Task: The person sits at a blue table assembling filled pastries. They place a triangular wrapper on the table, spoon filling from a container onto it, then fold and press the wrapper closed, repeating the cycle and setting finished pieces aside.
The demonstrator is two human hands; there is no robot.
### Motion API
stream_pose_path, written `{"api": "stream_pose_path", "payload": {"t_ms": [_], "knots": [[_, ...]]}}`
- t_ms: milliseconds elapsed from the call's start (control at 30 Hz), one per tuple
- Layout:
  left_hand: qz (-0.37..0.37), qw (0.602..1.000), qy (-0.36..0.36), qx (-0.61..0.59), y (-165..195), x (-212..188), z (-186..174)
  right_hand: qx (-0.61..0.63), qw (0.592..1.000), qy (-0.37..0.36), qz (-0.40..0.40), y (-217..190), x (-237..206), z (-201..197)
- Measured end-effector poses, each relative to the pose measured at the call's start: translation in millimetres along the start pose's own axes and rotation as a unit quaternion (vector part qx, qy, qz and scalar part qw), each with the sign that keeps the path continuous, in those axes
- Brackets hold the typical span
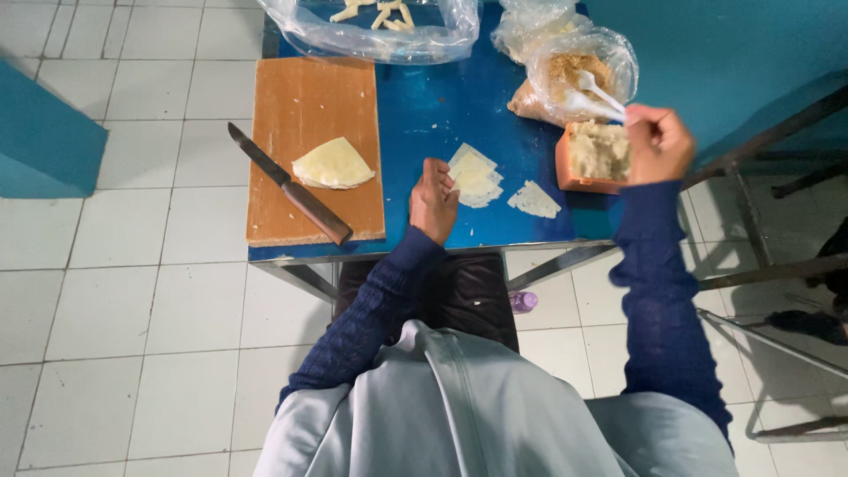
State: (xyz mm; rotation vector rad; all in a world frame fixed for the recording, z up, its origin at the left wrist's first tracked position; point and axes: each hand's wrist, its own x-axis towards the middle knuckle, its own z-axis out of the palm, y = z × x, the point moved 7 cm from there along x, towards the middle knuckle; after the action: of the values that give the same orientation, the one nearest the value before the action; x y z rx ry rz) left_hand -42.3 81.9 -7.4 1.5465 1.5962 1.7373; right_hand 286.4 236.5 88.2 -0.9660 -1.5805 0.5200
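**Hands at the blue table, one on pastry sheets, one on a spoon**

The left hand point(433, 200) rests on the blue table point(424, 106), fingertips pinching the edge of the stacked triangular pastry sheets point(476, 175); the right hand point(658, 143) is closed around a white plastic spoon point(597, 93) above the orange filling tub point(595, 157), just right of the sheets; a single sheet point(533, 200) lies between; left of them, a cutting board point(309, 106) bears folded dough point(333, 164) and a knife point(291, 187); two clear bags point(565, 49) are cut off at the top, contents hard to make out.
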Motion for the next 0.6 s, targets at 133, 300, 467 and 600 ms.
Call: {"api": "stream_pose_path", "payload": {"t_ms": [133,300,467,600], "knots": [[-0.022,1.0,-0.011,-0.015,-5,3,1,0.06,0.995,-0.063,0.052,-27,-59,35],[-0.015,1.0,-0.015,-0.007,-1,4,0,-0.026,0.992,-0.107,0.069,-61,-113,71],[-0.028,0.999,-0.024,-0.019,0,6,1,-0.109,0.985,-0.129,-0.044,-95,-119,80],[-0.041,0.997,-0.037,-0.055,-1,9,5,-0.154,0.962,-0.139,-0.176,-116,-114,80]]}}
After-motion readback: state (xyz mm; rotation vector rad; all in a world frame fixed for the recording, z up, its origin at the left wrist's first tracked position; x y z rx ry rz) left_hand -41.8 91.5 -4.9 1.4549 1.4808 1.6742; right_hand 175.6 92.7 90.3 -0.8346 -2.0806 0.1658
